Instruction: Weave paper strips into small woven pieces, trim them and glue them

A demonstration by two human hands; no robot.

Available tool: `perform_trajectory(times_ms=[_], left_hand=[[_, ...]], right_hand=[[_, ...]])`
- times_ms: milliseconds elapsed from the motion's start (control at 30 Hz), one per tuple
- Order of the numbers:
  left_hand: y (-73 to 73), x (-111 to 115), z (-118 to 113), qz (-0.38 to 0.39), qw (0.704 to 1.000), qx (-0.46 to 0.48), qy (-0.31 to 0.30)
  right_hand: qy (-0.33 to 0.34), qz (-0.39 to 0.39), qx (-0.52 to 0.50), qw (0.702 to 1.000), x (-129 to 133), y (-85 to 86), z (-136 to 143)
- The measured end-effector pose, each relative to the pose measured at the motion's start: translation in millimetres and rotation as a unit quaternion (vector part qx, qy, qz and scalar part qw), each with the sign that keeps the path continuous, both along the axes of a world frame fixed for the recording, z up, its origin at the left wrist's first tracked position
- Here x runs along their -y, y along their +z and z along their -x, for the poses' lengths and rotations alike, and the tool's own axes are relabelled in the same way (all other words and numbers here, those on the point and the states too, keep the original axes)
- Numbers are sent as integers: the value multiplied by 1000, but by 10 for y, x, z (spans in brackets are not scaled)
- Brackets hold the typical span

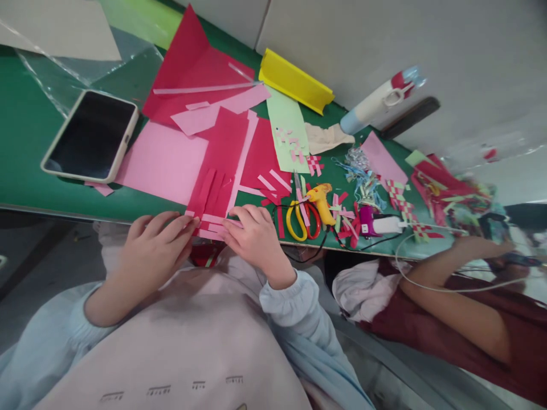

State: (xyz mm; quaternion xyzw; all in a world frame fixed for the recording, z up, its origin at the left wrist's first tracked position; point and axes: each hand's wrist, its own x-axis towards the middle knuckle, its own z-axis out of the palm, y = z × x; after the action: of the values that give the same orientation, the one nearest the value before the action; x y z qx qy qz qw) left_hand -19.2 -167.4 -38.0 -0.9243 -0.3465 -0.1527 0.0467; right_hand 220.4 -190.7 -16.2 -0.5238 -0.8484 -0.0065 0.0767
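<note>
At the table's front edge lies a red paper sheet [225,136] with red paper strips [213,191] running toward me. Pink paper strips [213,218] cross their near ends. My left hand [154,247] is at the left side of this crossing, its fingertips pressed together on the paper there. On the right, my right hand [258,239] pinches the end of a pink strip between thumb and fingers. A pink paper sheet [164,159] lies under the red one. How the strips pass over and under one another is partly hidden by my fingers.
A phone [92,136] lies at the left. To the right are scissors [305,219], a yellow glue gun [321,202], a purple-and-white glue gun [380,223] with cords, and paper scraps. A bottle [378,102] stands behind. Another person's arm [453,296] reaches in at right.
</note>
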Motion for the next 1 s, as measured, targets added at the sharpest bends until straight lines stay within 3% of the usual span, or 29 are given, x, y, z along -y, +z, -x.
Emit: perform_trajectory(times_ms=[233,500,800,1000], left_hand=[[17,6,-7,16,1000,4,10],[8,11,-6,14,1000,4,8],[20,15,6,17,1000,-17,6],[-32,5,-6,7,999,31,8]], right_hand=[[14,16,-4,1000,-118,-40,194],[-19,-3,-5,1000,51,-11,-57],[1,12,6,1000,-62,-53,189],[-24,13,18,999,73,-30,23]])
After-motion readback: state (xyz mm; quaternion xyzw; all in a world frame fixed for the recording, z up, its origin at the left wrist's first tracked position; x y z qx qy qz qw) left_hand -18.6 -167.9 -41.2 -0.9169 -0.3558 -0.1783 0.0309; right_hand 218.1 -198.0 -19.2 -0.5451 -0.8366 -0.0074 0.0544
